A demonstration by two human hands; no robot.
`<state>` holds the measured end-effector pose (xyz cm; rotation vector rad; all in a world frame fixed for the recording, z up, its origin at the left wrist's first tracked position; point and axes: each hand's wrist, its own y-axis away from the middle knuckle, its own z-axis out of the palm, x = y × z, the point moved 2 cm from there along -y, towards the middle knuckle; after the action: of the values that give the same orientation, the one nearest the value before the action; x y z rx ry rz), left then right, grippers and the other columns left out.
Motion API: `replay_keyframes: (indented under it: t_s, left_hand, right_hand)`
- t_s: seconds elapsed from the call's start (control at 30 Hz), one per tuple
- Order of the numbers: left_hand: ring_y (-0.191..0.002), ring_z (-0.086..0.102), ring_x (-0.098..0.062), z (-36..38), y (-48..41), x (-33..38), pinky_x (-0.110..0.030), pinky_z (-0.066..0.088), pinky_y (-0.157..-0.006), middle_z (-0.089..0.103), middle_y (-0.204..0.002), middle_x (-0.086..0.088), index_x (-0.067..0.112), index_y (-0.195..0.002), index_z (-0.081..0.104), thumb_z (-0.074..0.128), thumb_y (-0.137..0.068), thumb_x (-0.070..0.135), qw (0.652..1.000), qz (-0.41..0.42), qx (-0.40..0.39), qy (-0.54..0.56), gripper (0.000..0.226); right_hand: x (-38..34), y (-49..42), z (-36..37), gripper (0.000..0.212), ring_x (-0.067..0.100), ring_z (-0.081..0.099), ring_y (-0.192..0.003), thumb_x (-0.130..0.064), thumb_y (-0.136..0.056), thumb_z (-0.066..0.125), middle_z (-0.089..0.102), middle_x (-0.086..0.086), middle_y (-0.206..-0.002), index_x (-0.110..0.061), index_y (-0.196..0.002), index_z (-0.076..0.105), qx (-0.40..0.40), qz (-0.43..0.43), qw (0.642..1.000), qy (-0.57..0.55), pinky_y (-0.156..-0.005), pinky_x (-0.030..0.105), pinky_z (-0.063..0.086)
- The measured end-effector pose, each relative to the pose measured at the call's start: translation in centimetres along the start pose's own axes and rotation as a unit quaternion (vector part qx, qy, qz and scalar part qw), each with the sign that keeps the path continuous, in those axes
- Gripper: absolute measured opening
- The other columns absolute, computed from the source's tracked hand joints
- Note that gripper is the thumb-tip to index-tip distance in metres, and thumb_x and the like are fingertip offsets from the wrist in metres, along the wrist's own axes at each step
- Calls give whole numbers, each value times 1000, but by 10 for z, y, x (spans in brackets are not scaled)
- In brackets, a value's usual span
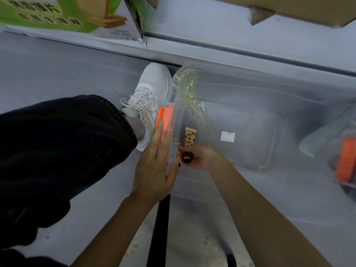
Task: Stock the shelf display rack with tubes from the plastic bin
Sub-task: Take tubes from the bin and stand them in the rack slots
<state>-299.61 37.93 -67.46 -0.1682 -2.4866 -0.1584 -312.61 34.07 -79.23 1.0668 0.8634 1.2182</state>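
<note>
On the floor, we had the clear bin (250, 112), stiff-walled. Against its side wall our left hand (154, 170) pressed flat, fingers straight. Inside, our right hand (204, 158) curled round a small tube (186, 158) by that wall; we judged it light, rigid, slick, so grip mid-body, not cap.

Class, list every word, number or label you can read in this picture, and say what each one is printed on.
Green carton: large Chinese characters, too blurred to quote.
Its small print: too small to read.
White sticker in plastic bin: no text visible.
</note>
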Motion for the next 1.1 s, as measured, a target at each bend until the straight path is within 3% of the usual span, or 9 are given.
replay_keyframes:
  t_s: [0.17, 0.27, 0.43, 0.53, 0.63, 0.7, 0.87, 1.0, 1.1]
  left_hand:
    - [-147, 21, -25, -5, 0, 3, -38, 42, -107, 5, -162, -8, 16, -153, 4, 35, -100, 35, 1000, -1, -7, -17, 65]
    - [-146, 22, -24, -10, -2, 8, -36, 35, -111, 6, -161, -5, 26, -153, -4, 30, -101, 38, 1000, 1, -11, -19, 63]
    - [-146, 10, -11, -24, -9, 23, -37, 17, -118, 8, -162, 0, 20, -154, 7, 27, -96, 47, 998, -44, -43, -33, 67]
    - [-147, 9, -9, -39, -17, 37, -32, 6, -118, 13, -161, 4, 21, -154, 11, 24, -95, 53, 998, -46, -35, -13, 69]
    - [-137, 34, -24, -51, -26, 54, -33, 20, -109, 45, -145, -7, 12, -133, 55, 18, -89, 70, 997, -70, -15, 7, 82]
    - [-126, 45, -22, -57, -34, 66, -30, 27, -105, 56, -129, -5, 11, -113, 68, 22, -84, 72, 993, -92, -33, 71, 82]
    - [-92, 56, -13, -81, -55, 103, -29, 38, -85, 62, -92, -3, 9, -90, 68, 39, -85, 70, 968, -99, -50, 227, 68]
    - [-95, 64, -11, -98, -68, 129, -31, 48, -87, 67, -94, 3, 31, -84, 67, 49, -85, 60, 956, -100, -38, 272, 34]
    - [-87, 65, -7, -115, -81, 147, -25, 49, -81, 69, -93, -2, 19, -88, 70, 58, -94, 34, 955, -80, -27, 285, 20]
  right_hand:
    - [-2, 15, 8, 17, 18, 62, -74, -3, -83, 68, 64, 7, -81, -6, -97, 60, -14, -59, 998, -5, -64, 32, 51]
    - [-6, 34, 15, 10, 15, 60, -67, 0, -86, 64, 64, 2, -67, -8, -88, 59, -27, -111, 993, -32, -62, 31, 48]
    - [-21, 88, 16, 15, 13, 62, -55, 1, -89, 58, 63, 0, -57, -10, -80, 58, -73, -186, 978, -63, -58, 31, 50]
    - [-31, 122, 14, 15, 16, 60, -66, 5, -87, 58, 63, 1, -64, -10, -82, 57, -58, -267, 961, -47, -67, 32, 49]
    - [-40, 160, 17, 18, 15, 57, -71, 5, -85, 58, 61, 1, -70, -12, -82, 53, -60, -336, 939, -30, -70, 29, 46]
    - [-46, 186, 21, 18, 15, 57, -72, 5, -85, 58, 60, 2, -75, -12, -83, 52, -68, -371, 926, -20, -73, 29, 46]
    - [-61, 243, 36, 15, 15, 58, -69, 2, -87, 58, 62, 0, -70, -12, -82, 53, -90, -445, 891, 11, -72, 29, 45]
    - [-67, 286, 45, 16, 13, 56, -57, 2, -90, 55, 59, -2, -62, -12, -82, 53, -92, -505, 858, 23, -64, 29, 44]
    - [-71, 312, 47, 15, 17, 55, -66, 1, -89, 56, 59, 1, -70, -12, -82, 54, -83, -536, 840, -1, -67, 31, 43]
